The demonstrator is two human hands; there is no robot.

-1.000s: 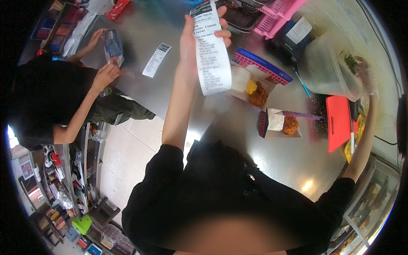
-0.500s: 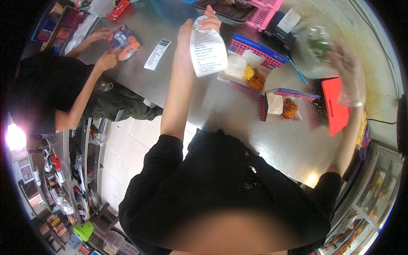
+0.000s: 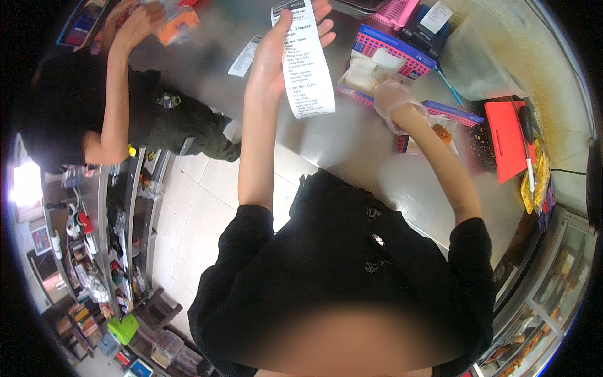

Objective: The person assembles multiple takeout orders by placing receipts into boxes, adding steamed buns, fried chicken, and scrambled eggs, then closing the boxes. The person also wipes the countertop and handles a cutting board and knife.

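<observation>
My left hand (image 3: 270, 63) grips a long white receipt (image 3: 309, 75), its thumb across the paper and the other fingers stretched behind. In a clear plastic glove, my right hand (image 3: 394, 99) is bunched over the far open meal box (image 3: 402, 47), beside a white block of rice (image 3: 363, 76). The back of the hand hides its fingertips and whatever they hold. Just below my right wrist stands a nearer meal box (image 3: 453, 113), with a piece of fried chicken (image 3: 441, 133) partly behind my forearm.
A translucent tub (image 3: 480, 63) stands at the back right. Near it lie a red cutting board (image 3: 505, 141), a knife (image 3: 529, 151) and a blue pen-like stick (image 3: 449, 85). A payment terminal (image 3: 418, 44) sits behind the boxes. At left, a co-worker's hands (image 3: 141, 25) handle an orange package (image 3: 178, 26).
My right hand has moved left from the tub to the far box. Greens seen at the tub no longer show there. The receipt has risen slightly. The co-worker's hands have moved farther back.
</observation>
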